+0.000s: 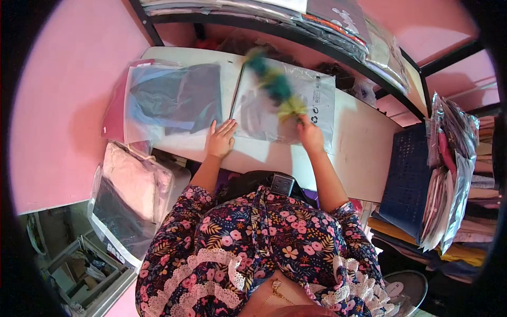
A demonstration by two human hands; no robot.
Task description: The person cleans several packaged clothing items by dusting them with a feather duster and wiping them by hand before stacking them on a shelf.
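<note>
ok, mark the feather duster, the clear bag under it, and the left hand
feather duster [274, 84], head view, on the teal feathers mid-length.
clear bag [321, 98], head view, on its printed right side.
left hand [221, 138], head view, on the back of the hand, flat on the table.

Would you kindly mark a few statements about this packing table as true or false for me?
1. The right hand holds a feather duster over a clear bag. True.
2. The left hand is lifted well above the table. False: it lies flat, palm down, at the clear bag's edge.
3. A second bag with dark cloth inside lies to the left of the clear bag. True.
4. The duster is plain white. False: it is green and yellow, blurred.
5. Both hands grip the duster. False: only the right hand does.
</note>
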